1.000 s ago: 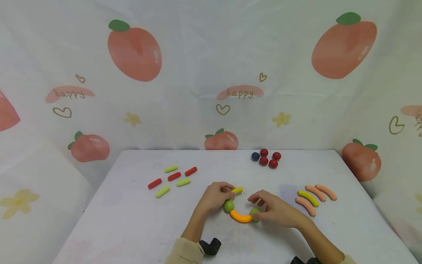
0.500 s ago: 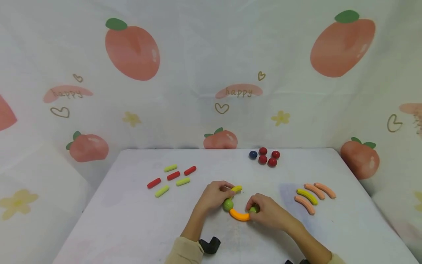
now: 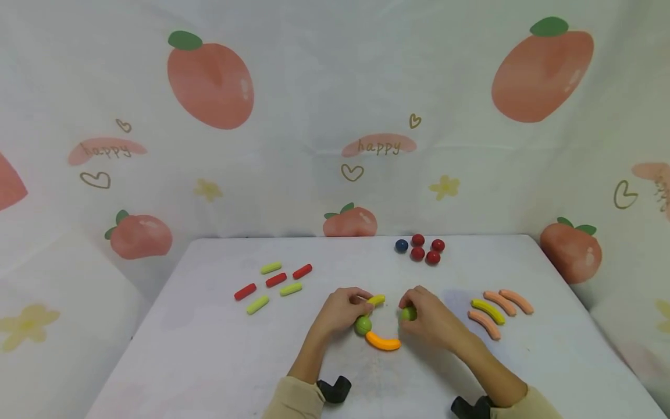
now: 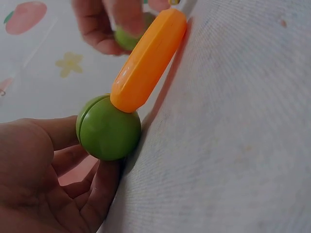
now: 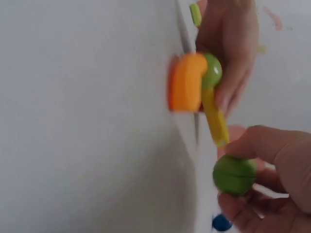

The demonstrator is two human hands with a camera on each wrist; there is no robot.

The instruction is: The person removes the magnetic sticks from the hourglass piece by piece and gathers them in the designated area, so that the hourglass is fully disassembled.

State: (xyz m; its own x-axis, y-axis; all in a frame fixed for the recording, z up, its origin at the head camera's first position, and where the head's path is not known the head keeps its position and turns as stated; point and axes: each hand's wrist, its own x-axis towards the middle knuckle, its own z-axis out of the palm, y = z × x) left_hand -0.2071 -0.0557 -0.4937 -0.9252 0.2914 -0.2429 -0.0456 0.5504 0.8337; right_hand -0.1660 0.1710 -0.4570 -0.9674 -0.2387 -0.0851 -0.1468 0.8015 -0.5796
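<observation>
In the head view my left hand (image 3: pixel 342 311) pinches a yellow curved toy piece (image 3: pixel 377 299), its near part covered by the fingers. Just below those fingers lies a green ball (image 3: pixel 363 325), touching the left end of an orange curved piece (image 3: pixel 383 342). The left wrist view shows this green ball (image 4: pixel 109 127) with a seam round it, close against the fingers. My right hand (image 3: pixel 431 320) pinches a second green ball (image 3: pixel 408 314) between thumb and fingertips. That grooved ball (image 5: pixel 234 174) appears apart from the orange piece (image 5: pixel 186 82) in the right wrist view.
On the right of the white table (image 3: pixel 209 361) lie several pink curved pieces (image 3: pixel 484 325) and a yellow one (image 3: pixel 488 311). Red balls (image 3: pixel 417 253) and a dark blue ball (image 3: pixel 401 245) sit at the back. Red sticks (image 3: pixel 245 291) and light green sticks (image 3: pixel 257 304) lie at left.
My right hand has closed on the second green ball and moved it from the orange piece's right end toward the back. My left hand has stayed in place at the yellow piece.
</observation>
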